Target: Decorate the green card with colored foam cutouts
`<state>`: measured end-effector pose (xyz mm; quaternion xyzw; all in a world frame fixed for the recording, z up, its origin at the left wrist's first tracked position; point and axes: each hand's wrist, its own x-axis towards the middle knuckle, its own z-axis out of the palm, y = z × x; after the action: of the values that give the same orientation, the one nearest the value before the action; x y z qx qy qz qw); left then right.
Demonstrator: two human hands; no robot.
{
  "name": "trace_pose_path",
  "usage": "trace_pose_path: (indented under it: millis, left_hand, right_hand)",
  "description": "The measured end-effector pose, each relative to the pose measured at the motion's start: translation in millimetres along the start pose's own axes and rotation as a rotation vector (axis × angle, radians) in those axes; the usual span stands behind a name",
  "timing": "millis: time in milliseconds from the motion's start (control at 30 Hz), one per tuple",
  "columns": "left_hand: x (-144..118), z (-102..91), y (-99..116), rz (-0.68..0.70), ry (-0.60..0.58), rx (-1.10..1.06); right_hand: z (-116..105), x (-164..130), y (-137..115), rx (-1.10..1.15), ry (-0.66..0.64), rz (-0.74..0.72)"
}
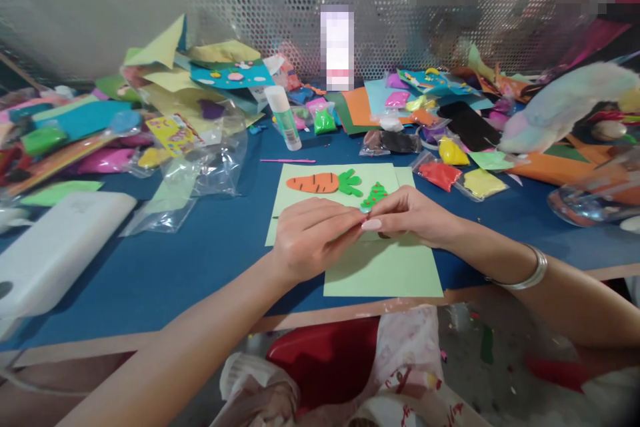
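Fingertips of the left hand and right hand meet, nearly closed, probably for fine control; what they hold is unclear. Paper lies flat beneath, likely as support.

Craft workspace; home, classrm or shop, can't tell. Evidence, clock centred on view: long blue-topped table w/ pale edging; flat orange clay-like carrot on pale-green paper sheet at ctr; white-and-green plastic glue stick at 11 o'clock; heap of multicoloured paper sheets at 10; clear plastic bag of red clay-like stuff approx. 3. Grey perforated metal panel at 12; grey floor w/ bright scraps at 4.
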<state>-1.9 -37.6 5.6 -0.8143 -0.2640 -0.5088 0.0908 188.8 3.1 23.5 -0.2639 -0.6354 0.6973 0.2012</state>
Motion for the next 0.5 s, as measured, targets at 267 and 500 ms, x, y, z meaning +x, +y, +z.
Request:
trace_pose_path:
  millis: [267,500]
  left_hand:
    - [1.2,2.0,-3.6,-0.001,0.023,-0.009]
    - [-1.2,4.9,-4.9,-0.042,-0.017,0.023]
  right_hand:
    - [6.2,1.5,2.1,0.008,0.107,0.009]
    - [2.7,2.8,3.6,0.093,0.194,0.020]
